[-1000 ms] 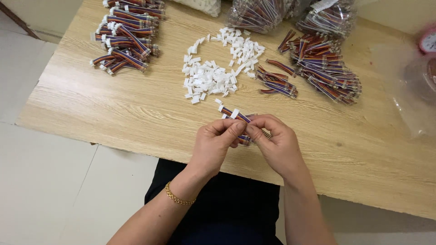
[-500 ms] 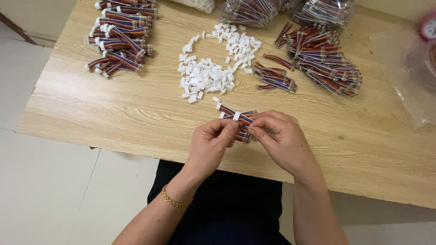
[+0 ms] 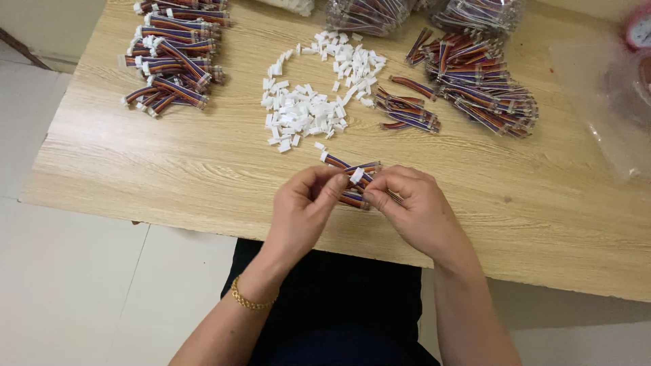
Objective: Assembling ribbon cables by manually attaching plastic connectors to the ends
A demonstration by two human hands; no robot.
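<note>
My left hand (image 3: 305, 203) and my right hand (image 3: 410, 207) meet above the near edge of a light wooden table (image 3: 169, 169). Between the fingertips sits a small white plastic connector (image 3: 357, 175) on a short striped wire bundle (image 3: 352, 198). Both hands pinch this wire bundle; further short wires (image 3: 339, 161) stick out behind the fingers. Just beyond the hands lies a heap of loose white connectors (image 3: 308, 112).
A pile of wire bundles with white ends (image 3: 173, 57) lies at the far left. Loose striped wires (image 3: 407, 112) and a bigger pile (image 3: 485, 88) lie at the far right, with bagged wires (image 3: 369, 13) behind. Clear plastic bags (image 3: 610, 102) cover the right edge.
The hands stay in the same place on the table, still working the same wire bundle; the fingers have shifted slightly around the white connector.
</note>
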